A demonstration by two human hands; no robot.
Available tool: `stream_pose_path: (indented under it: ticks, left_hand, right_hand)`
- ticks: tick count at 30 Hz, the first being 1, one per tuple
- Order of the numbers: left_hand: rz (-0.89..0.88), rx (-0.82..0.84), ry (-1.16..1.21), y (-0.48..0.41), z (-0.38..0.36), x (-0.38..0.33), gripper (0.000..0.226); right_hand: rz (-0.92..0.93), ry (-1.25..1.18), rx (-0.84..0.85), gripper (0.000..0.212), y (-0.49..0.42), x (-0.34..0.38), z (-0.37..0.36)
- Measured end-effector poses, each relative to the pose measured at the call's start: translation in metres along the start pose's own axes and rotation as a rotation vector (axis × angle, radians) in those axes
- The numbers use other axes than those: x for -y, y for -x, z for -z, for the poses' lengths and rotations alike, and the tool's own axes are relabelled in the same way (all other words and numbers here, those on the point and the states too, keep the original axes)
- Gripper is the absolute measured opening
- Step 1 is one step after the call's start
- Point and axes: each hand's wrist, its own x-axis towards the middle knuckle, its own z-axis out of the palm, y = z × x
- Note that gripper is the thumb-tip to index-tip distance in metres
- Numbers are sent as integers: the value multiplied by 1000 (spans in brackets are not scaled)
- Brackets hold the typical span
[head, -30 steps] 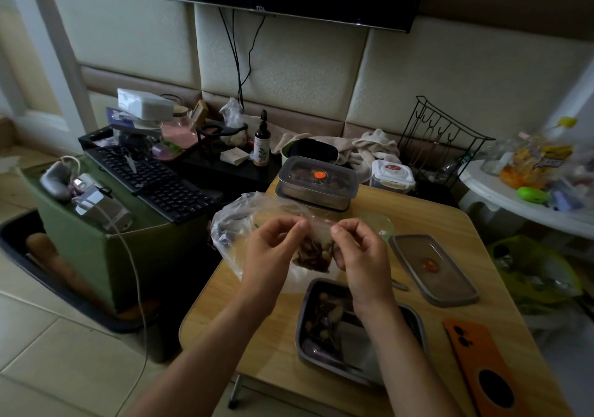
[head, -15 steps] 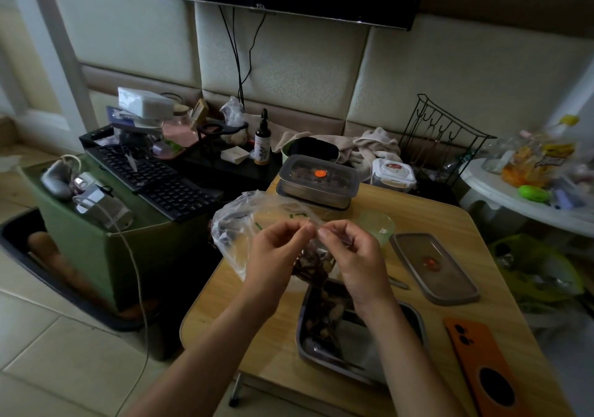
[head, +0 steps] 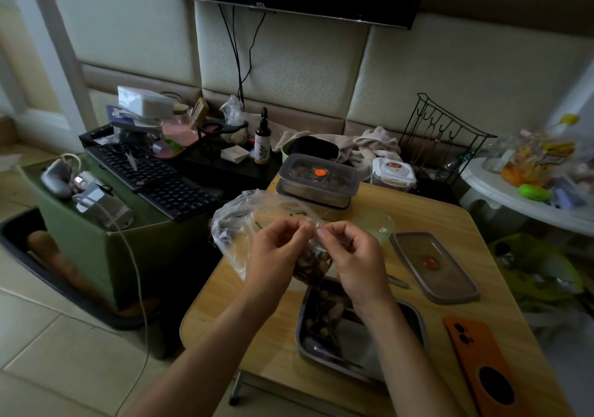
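L hand (head: 276,251) + R hand (head: 355,256) together, pinch-grip on bag (head: 238,223) above tray (head: 364,341); lid (head: 434,267), phone (head: 479,362) beside.

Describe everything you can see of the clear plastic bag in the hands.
The plastic bag is thin, clear, crinkled film with small green marks. The left hand and right hand both pinch its upper edge, holding it above the wooden table. Its lower end, bulging with brown pieces, hangs over the open steel container.
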Motion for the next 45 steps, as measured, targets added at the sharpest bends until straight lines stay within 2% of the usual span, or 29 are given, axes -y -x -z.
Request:
stream_pose_path:
  ticks: [7,14,23,28,32,36,42,45]
  left_hand:
    - [-6,24,2,-1,0,2,13]
    - [-19,-1,-30,-2,-2,4,11]
    - [-41,67,-34,3,-4,2,15]
    - [-68,124,-66,7,-1,-2,10]
    - [-115,152,-114,15,-1,-4,10]
    - [-82,141,-118,29,-6,-3,14]
    - [-70,192,-91,46,-18,-5,17]
    - [-26,208,-55,52,-23,-4,17]
  right_hand:
    - [-26,-24,-18,11,-2,-1,3]
    - [27,60,-20,10,0,-3,-2]
    - [99,150,-12,8,2,-1,3]
    - [101,122,59,8,8,4,17]
    - [57,88,121,4,17,7,31]
    - [-35,30,127,6,30,10,44]
    - [-27,189,125,13,47,17,66]
    - [-22,201,60,13,57,20,74]
